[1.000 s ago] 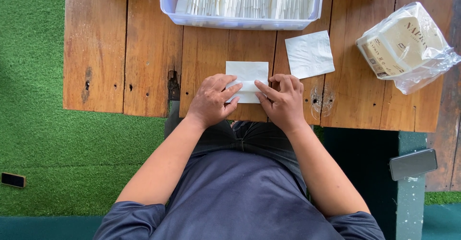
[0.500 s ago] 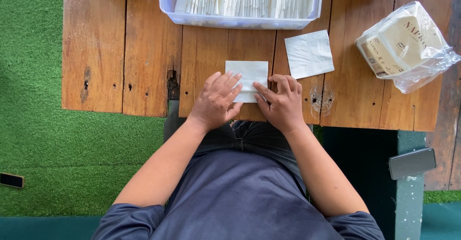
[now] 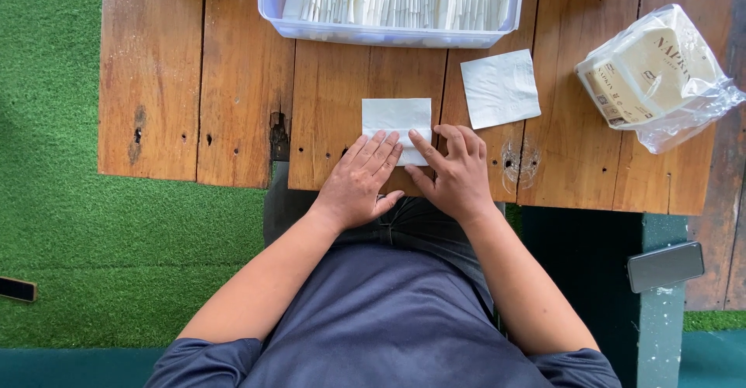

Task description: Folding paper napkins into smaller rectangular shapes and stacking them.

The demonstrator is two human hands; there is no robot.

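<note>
left hand | right hand | flat on white folded napkin

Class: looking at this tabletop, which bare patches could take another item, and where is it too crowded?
The free patch is the table's left planks, bordered by the plastic bin and the grass edge. A smaller gap lies between the loose napkin and the wrapped napkin pack. It is crowded at the centre, where the left hand and right hand press the folded napkin.

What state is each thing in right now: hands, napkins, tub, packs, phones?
Left hand: flat, fingers on folded white napkin.
Right hand: fingertips on that napkin.
Loose white napkin: lying flat, untouched.
Clear plastic tub: open, packed with upright folded napkins.
Plastic-wrapped napkin pack: wrapper opened.
Dark phone: screen off.
</note>
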